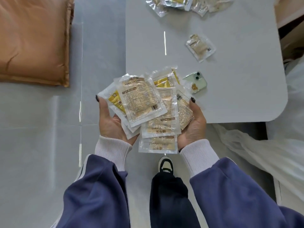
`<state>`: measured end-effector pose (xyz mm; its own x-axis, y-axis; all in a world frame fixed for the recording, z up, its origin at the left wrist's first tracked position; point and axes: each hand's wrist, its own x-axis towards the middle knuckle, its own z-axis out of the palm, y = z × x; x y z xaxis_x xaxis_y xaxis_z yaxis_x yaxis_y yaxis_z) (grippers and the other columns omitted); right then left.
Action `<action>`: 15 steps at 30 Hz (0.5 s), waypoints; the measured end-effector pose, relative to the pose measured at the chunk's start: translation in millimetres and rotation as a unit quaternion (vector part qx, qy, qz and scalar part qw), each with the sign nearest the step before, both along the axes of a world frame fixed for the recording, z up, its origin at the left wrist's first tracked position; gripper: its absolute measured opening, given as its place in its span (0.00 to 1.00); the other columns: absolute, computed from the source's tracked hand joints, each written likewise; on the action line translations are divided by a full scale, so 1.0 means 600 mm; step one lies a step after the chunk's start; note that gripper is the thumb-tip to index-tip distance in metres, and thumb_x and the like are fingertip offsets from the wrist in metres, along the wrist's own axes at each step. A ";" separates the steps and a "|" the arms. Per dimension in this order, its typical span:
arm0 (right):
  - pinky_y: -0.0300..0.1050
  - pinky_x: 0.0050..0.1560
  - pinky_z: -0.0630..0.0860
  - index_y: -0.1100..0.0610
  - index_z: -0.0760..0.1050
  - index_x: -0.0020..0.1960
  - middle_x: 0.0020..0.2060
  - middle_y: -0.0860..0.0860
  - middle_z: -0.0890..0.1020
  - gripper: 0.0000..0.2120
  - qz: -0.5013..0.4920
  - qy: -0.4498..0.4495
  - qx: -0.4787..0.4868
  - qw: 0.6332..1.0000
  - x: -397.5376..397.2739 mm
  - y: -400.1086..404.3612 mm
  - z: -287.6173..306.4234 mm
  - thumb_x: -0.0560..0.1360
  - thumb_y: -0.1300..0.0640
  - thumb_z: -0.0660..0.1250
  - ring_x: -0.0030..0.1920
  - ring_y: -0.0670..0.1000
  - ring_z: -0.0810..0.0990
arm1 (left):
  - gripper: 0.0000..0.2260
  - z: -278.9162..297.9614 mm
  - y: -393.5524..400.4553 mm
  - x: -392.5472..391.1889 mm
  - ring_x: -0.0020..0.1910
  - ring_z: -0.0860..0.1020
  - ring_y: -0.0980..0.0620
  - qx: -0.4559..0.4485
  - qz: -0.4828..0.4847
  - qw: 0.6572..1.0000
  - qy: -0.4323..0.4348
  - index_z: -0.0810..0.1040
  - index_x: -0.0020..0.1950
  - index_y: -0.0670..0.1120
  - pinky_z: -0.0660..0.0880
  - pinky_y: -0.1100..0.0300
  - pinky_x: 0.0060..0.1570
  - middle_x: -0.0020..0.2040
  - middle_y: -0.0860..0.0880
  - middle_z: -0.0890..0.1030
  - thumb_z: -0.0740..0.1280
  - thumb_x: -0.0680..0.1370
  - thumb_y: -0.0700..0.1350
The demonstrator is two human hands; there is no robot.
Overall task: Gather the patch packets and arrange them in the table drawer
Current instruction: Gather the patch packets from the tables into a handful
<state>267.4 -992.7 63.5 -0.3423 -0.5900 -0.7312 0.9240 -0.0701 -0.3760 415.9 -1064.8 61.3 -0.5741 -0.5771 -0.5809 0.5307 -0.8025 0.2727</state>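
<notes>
Both my hands carry a loose stack of several clear patch packets (144,106) with beige and yellow contents, held palm-up just off the near-left corner of the white table (230,89). My left hand (110,122) cups the stack's left side. On the other side, my right hand (194,124) cups it, fingers curled up round the edge. One single packet (200,47) lies alone on the table farther back. A heap of more packets (185,4) sits at the table's far edge. No drawer shows in this view.
A pale green phone (198,83) with a bear sticker lies on the table just beyond the stack. An orange cushion (32,38) lies on the floor to the left. White plastic sheeting (263,152) spreads at the right. My shoe (166,165) stands below.
</notes>
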 end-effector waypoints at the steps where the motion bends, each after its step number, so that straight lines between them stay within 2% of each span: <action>1: 0.56 0.47 0.78 0.56 0.84 0.44 0.42 0.57 0.85 0.11 -0.008 -0.001 0.011 1.000 0.011 -0.024 -0.002 0.74 0.52 0.65 0.42 0.59 0.84 | 0.36 -0.002 -0.027 0.008 0.67 0.72 0.36 -0.004 -0.006 1.000 0.007 0.70 0.72 0.50 0.63 0.36 0.68 0.69 0.42 0.74 0.54 0.72 0.72; 3: 0.62 0.53 0.77 0.57 0.82 0.51 0.46 0.57 0.84 0.11 -0.029 0.003 0.033 0.999 0.036 -0.068 -0.005 0.73 0.53 0.67 0.47 0.61 0.83 | 0.36 -0.006 -0.072 0.026 0.68 0.71 0.36 0.006 -0.022 1.000 0.010 0.69 0.73 0.50 0.61 0.35 0.69 0.70 0.42 0.72 0.56 0.72 0.71; 5: 0.63 0.56 0.75 0.56 0.83 0.49 0.46 0.57 0.84 0.10 -0.051 0.009 0.044 0.998 0.062 -0.109 -0.013 0.72 0.53 0.67 0.48 0.61 0.82 | 0.37 -0.011 -0.125 0.045 0.69 0.70 0.37 0.019 -0.057 0.998 -0.001 0.69 0.73 0.49 0.61 0.36 0.70 0.71 0.41 0.71 0.56 0.71 0.70; 7: 0.61 0.54 0.76 0.54 0.84 0.44 0.44 0.56 0.85 0.09 -0.065 0.009 0.038 0.997 0.089 -0.149 -0.014 0.72 0.53 0.67 0.45 0.60 0.83 | 0.37 -0.008 -0.173 0.061 0.70 0.69 0.37 0.038 -0.083 0.996 0.001 0.69 0.73 0.47 0.60 0.37 0.71 0.71 0.40 0.71 0.57 0.73 0.70; 9: 0.60 0.55 0.76 0.53 0.83 0.49 0.48 0.56 0.84 0.10 -0.076 -0.014 0.035 0.996 0.115 -0.194 -0.019 0.71 0.51 0.68 0.47 0.60 0.83 | 0.35 -0.002 -0.228 0.079 0.69 0.70 0.37 0.049 -0.099 0.994 0.002 0.69 0.73 0.47 0.63 0.38 0.70 0.70 0.40 0.72 0.57 0.74 0.69; 12: 0.66 0.60 0.70 0.54 0.75 0.65 0.59 0.57 0.80 0.29 -0.106 -0.027 0.033 0.993 0.142 -0.250 -0.024 0.65 0.50 0.72 0.57 0.63 0.79 | 0.32 0.001 -0.303 0.087 0.66 0.73 0.37 0.058 -0.130 0.990 -0.019 0.71 0.72 0.48 0.68 0.39 0.66 0.68 0.41 0.75 0.58 0.74 0.67; 15: 0.67 0.62 0.67 0.54 0.73 0.67 0.61 0.57 0.79 0.33 -0.147 -0.036 0.021 0.988 0.154 -0.306 -0.022 0.63 0.50 0.73 0.61 0.64 0.77 | 0.31 0.005 -0.370 0.076 0.65 0.74 0.37 0.059 -0.161 0.985 -0.034 0.72 0.71 0.48 0.68 0.39 0.66 0.67 0.41 0.76 0.59 0.74 0.65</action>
